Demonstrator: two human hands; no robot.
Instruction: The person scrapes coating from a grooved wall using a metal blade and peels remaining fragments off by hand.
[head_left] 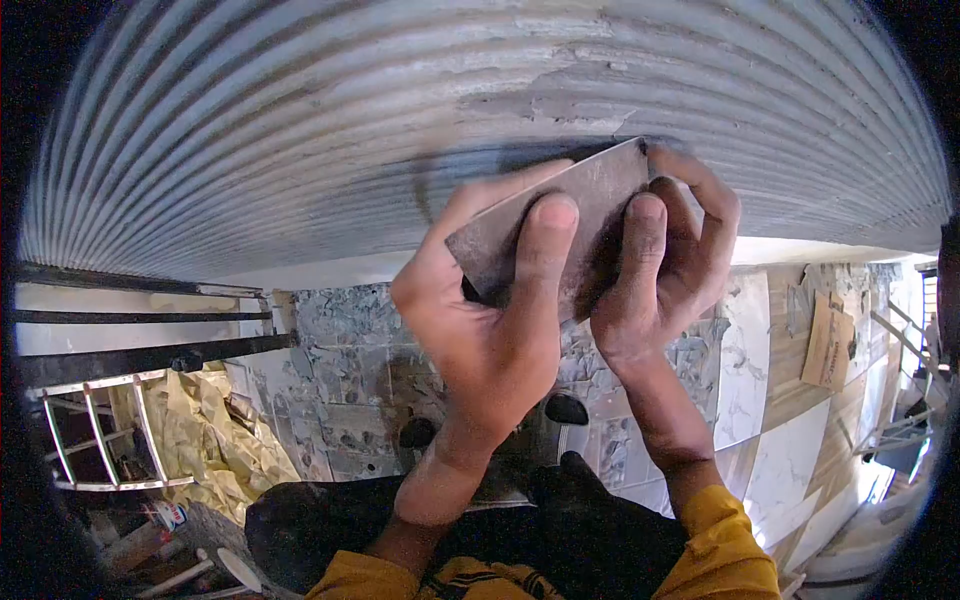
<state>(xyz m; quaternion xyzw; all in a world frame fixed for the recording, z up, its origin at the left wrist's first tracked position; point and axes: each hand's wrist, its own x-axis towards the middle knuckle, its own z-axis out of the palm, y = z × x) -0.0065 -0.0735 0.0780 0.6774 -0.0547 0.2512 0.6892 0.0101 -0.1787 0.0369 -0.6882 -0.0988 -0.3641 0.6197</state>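
A thin rectangular metal scraper blade (597, 205), smudged grey, is tilted between my two hands just in front of a ridged grey surface (300, 130). My left hand (490, 330) grips its left part, with the thumb flat on the near face and the fingers behind. On the right side, my right hand (665, 285) pinches it with the thumb on the face and the index finger curled at the upper right corner. Some of the ridges above the blade are smeared with a grey coating (590, 85). The blade's lower edge is partly hidden by my hands.
Black metal bars (130, 350) stand at the left, above a white metal frame (100, 440) and a crumpled yellowish sheet (215, 430). Below me is a stained tiled floor (345, 400). A piece of cardboard (828, 342) lies on the right.
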